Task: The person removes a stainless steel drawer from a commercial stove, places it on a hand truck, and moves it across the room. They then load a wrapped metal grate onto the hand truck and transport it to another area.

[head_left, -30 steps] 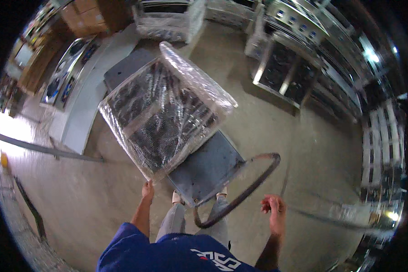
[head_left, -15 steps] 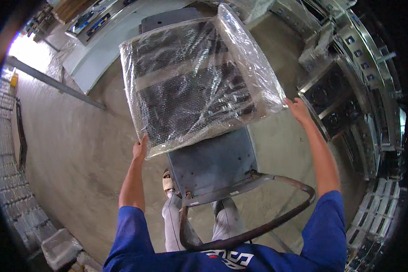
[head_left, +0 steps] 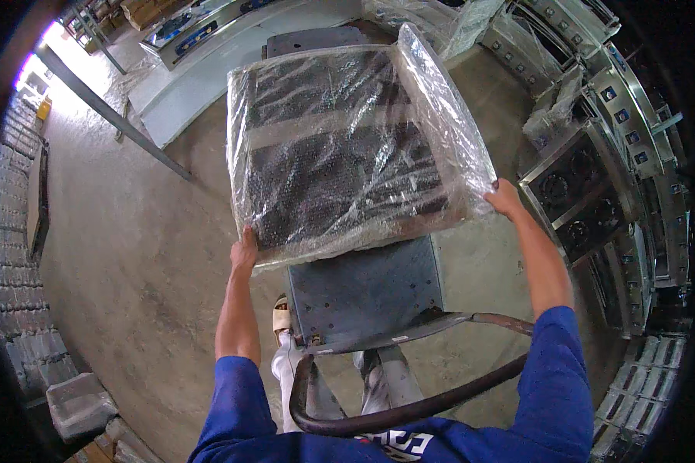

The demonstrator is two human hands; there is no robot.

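Observation:
A large, flat, box-shaped item in clear bubble wrap [head_left: 347,162], with dark areas and a pale band showing through, lies across a grey platform trolley [head_left: 363,289]. What is inside the wrapping I cannot make out for certain. My left hand [head_left: 244,251] closes on the wrapped item's near left corner, thumb on top and the other fingers hidden beneath. At the near right corner, my right hand [head_left: 505,199] grips the loose, shiny edge of the wrap. The trolley's curved bar handle [head_left: 417,405] runs between my arms, close to my body.
Steel cooktops with round burners [head_left: 575,193] stand stacked on the right. Rows of wrapped goods [head_left: 15,239] line the left. A metal post [head_left: 116,116] slants across the upper left, beside a long white panel [head_left: 185,92]. Bare concrete floor surrounds the trolley.
Everything in view has shifted slightly right and down, as my view moved. Both hands keep to the same corners; my right fingers look more tightly curled round the wrap.

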